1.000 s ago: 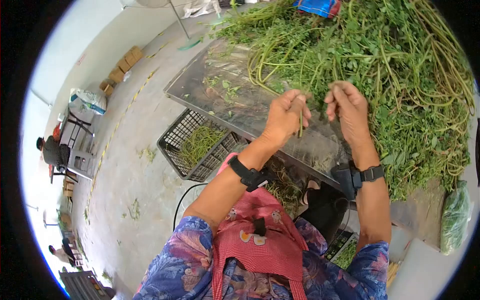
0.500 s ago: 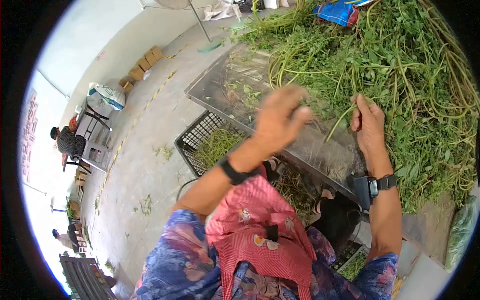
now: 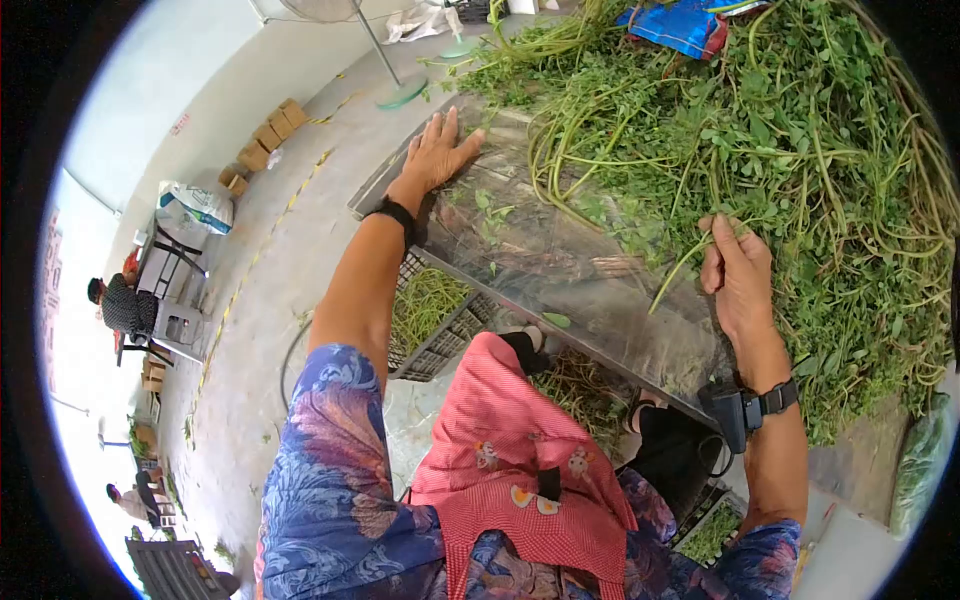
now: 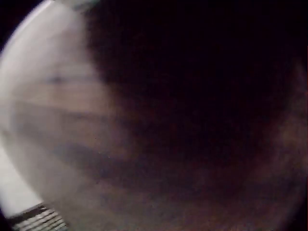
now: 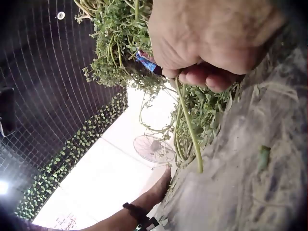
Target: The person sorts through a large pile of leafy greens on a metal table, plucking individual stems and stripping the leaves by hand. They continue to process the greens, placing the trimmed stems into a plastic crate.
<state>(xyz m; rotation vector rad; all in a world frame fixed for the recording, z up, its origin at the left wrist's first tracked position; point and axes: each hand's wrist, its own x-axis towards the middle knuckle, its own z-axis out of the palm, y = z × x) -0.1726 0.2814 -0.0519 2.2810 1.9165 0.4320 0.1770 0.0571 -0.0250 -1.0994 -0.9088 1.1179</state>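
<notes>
My right hand (image 3: pixel 742 275) pinches a long green stem (image 3: pixel 675 275) between thumb and fingers, at the near edge of a big heap of leafy greens (image 3: pixel 800 150). In the right wrist view, the stem (image 5: pixel 192 132) hangs from the curled fingers with its bare end free. At the far left end of the metal-topped table (image 3: pixel 560 260), my left hand (image 3: pixel 437 155) is spread with fingers extended and holds nothing. It lies close over the tabletop near the corner. The left wrist view is dark and blurred.
A black plastic crate (image 3: pixel 455 335) with green stems stands below the table's edge. A blue bag (image 3: pixel 680 30) lies on the heap. Loose leaves (image 3: pixel 490 212) are scattered on the tabletop. A standing fan (image 3: pixel 400 92) is beyond the table. A filled plastic bag (image 3: pixel 922 465) sits at right.
My left hand, which held a piece of stem a second ago, has swung left to the table's end with fingers spread. My right hand now holds a stem, staying beside the heap.
</notes>
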